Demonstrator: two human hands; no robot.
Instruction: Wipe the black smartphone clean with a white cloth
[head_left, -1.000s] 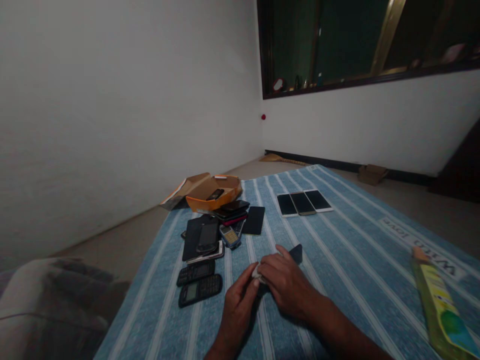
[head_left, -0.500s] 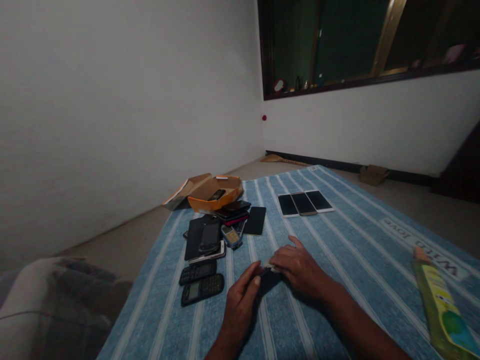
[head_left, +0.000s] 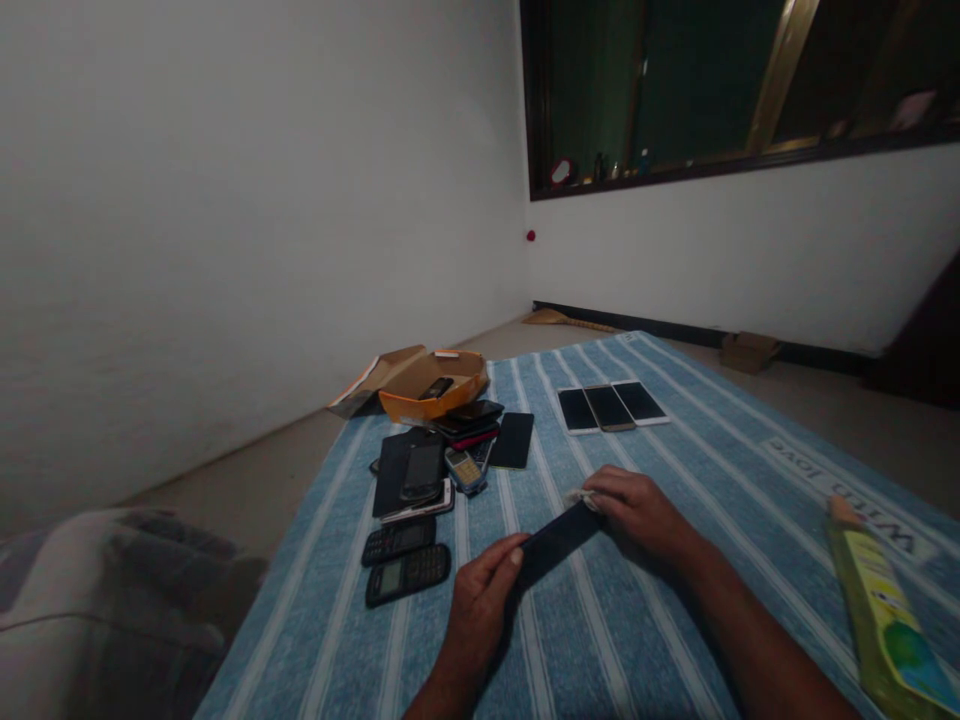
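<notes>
My left hand point(head_left: 484, 590) grips the near left end of a dark smartphone point(head_left: 559, 543), thumb on top. At the phone's far right end, my right hand point(head_left: 637, 508) is closed on a small whitish cloth or tissue point(head_left: 582, 497), pressed to the edge. The phone is held slightly tilted above the blue striped cloth point(head_left: 555, 660). Left of my hands lie two black keypad phones point(head_left: 409, 575). Beyond them are a blue-grey keypad phone point(head_left: 465, 468), a black slider-like phone point(head_left: 422, 470) and a flat black phone point(head_left: 513, 440).
An open orange cardboard box point(head_left: 420, 408) with a phone inside stands behind the phone pile. Three large phones point(head_left: 609, 408) lie side by side at the far right. A yellow-green bottle point(head_left: 889, 620) lies near the right edge. White walls point(head_left: 262, 200) rise behind.
My right hand has slid with the white cloth toward the phone's far right end, baring more of its dark face. My left hand keeps its hold.
</notes>
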